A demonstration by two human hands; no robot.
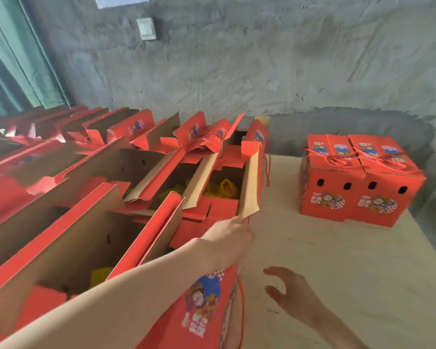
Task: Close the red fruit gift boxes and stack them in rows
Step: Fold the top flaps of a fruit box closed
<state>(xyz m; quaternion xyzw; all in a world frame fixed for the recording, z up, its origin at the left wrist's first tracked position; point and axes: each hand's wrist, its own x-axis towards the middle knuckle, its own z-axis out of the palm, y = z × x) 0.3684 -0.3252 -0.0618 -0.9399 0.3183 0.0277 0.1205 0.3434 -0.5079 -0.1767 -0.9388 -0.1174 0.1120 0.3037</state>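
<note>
Head view shows the bench (337,260) with rows of open red fruit gift boxes (91,197) filling its left side and closed boxes (358,187) set together near the far right corner. The open box (227,187) at the right end of the open rows shows yellow netted fruit (227,188) inside. The left hand (230,231) reaches to its near corner, touching the raised side flap (249,182); whether the fingers pinch it I cannot tell. The right hand (291,294) hovers over bare bench, fingers spread and empty, just right of another red box (207,306) at the near edge. Fold the short flaps first, keeping the rope handle (267,167) outside.
</note>
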